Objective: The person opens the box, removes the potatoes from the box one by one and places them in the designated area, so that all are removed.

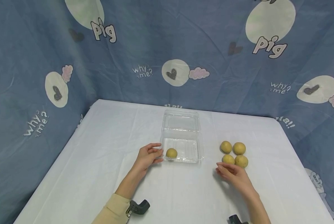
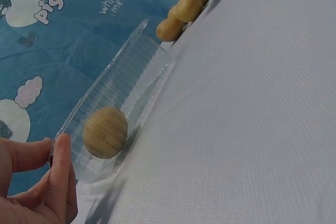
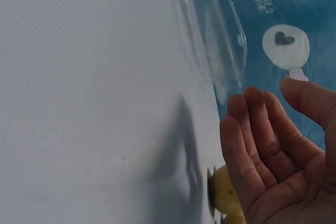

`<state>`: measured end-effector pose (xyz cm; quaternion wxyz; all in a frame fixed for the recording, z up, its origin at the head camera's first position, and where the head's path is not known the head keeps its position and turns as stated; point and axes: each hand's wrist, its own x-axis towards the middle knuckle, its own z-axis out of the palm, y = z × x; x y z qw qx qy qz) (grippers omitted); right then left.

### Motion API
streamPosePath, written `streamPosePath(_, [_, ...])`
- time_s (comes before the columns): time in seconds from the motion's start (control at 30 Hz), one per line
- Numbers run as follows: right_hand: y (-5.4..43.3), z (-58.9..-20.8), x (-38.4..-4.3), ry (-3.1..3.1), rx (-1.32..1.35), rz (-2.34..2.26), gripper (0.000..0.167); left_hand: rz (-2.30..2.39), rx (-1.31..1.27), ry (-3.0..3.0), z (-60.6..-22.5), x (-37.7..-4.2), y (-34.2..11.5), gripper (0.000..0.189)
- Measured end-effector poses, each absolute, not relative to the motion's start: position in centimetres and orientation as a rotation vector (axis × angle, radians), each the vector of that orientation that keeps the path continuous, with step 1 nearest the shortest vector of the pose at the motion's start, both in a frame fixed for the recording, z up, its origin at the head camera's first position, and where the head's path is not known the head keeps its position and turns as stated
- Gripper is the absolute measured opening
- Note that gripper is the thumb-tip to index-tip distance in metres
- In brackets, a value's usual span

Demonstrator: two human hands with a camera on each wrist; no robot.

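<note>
A clear plastic clamshell box [image 1: 187,151] lies with its lid folded back, and one round yellow fruit [image 1: 171,153] sits in the left end of its base. My left hand [image 1: 149,157] is at the box's left side. In the left wrist view its thumb and fingers [image 2: 59,174] pinch the rim beside the fruit. My right hand [image 1: 235,176] hovers over the table, just in front of several matching yellow fruits [image 1: 239,148]. Its fingers are relaxed and slightly bent, with nothing in the palm, as the right wrist view shows.
A white cloth [image 1: 183,193] covers the table. Blue printed fabric [image 1: 212,28] hangs behind it and along both sides. The loose fruits sit grouped to the right of the box, with a stretch of cloth between.
</note>
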<state>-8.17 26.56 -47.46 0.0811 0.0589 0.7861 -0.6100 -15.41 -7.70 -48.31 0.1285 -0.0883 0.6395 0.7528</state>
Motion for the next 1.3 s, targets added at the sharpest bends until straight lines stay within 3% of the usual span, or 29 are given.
streamPosePath(0.6, [23.7,-45.7,-10.4,2.375,-0.100,-1.811,0.036,2.189,-0.247,1.854,-48.3,-15.4,-7.7,0.039])
streamPosePath(1.3, [20.6,-43.6,-12.3,2.470,-0.222,-1.680,0.030,2.199,-0.244,1.850,-48.3,-15.4,-7.7,0.038])
